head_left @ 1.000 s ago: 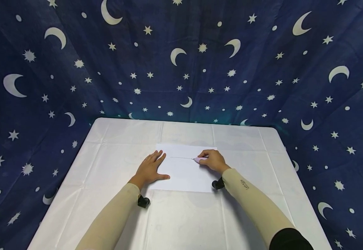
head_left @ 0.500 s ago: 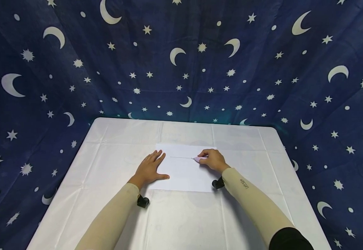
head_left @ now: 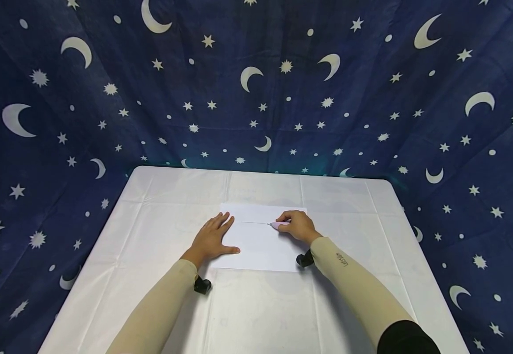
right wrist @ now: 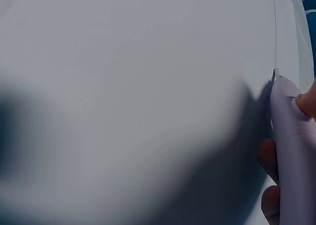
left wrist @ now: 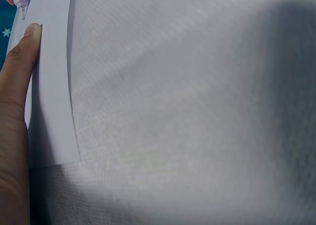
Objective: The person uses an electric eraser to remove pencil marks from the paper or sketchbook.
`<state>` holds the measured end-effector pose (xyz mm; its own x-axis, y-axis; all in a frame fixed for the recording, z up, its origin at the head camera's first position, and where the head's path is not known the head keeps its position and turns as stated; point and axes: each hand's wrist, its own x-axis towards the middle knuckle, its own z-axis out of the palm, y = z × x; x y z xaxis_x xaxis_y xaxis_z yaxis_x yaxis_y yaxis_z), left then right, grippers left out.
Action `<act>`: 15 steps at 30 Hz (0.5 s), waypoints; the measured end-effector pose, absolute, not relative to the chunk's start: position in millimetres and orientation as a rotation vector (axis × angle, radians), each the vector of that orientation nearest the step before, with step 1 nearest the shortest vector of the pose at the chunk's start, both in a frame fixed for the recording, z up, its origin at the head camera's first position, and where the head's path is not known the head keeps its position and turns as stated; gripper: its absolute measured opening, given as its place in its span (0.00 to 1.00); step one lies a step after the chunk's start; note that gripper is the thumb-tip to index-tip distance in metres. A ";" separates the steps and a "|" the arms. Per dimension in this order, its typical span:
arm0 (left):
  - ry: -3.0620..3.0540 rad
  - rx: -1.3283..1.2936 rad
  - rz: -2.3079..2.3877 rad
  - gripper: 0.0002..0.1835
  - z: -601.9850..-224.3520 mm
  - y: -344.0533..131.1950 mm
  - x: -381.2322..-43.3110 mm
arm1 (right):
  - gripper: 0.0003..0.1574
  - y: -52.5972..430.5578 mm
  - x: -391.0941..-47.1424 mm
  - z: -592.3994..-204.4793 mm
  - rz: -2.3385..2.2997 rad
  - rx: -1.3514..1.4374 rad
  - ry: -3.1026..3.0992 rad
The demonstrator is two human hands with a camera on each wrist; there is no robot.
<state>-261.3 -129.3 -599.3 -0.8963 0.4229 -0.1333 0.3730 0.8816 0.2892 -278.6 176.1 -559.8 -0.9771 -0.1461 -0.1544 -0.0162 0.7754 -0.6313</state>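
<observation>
Onto the table (head_left: 258,314) we go: 1 sheet of paper (head_left: 256,253), lying about midway between the table's left and right edges. The left hand (head_left: 212,240) is planted across the sheet's left edge, thumb reaching right over the paper. Opposite, over the sheet's right part, there's the right hand (head_left: 299,226), with the handheld tool (head_left: 280,224) in its fingers, tip leftward, right at the right end of 1 line (head_left: 254,222)! That line runs across the sheet's far part, between the 2 hands. And the curtain (head_left: 221,83)? Behind the table, and along its left and right.
</observation>
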 end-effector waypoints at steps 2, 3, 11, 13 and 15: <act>2.857 0.616 0.393 0.60 -599.1 -129.3 -261.3 | 0.09 177.0 -278.6 -559.2 -0.972 -0.132 2.779; 2.858 0.616 0.390 0.60 -599.5 -129.4 -261.4 | 0.09 178.0 -278.9 -559.3 -0.965 -0.132 2.782; 2.849 0.620 0.432 0.59 -594.9 -129.6 -259.6 | 0.10 186.5 -278.4 -559.5 -0.916 -0.111 2.799; 2.843 0.619 0.427 0.59 -594.9 -129.4 -259.6 | 0.09 187.4 -278.4 -560.0 -0.918 -0.106 2.800; 2.840 0.622 0.429 0.59 -595.8 -129.3 -259.6 | 0.09 187.3 -278.6 -560.5 -0.922 -0.106 2.797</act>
<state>-259.6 -129.3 -595.8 -0.8909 0.4341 -0.1335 0.3753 0.8693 0.3217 -278.6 187.3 -560.5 -0.9785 -0.1283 -0.1613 -0.0072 0.8034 -0.5953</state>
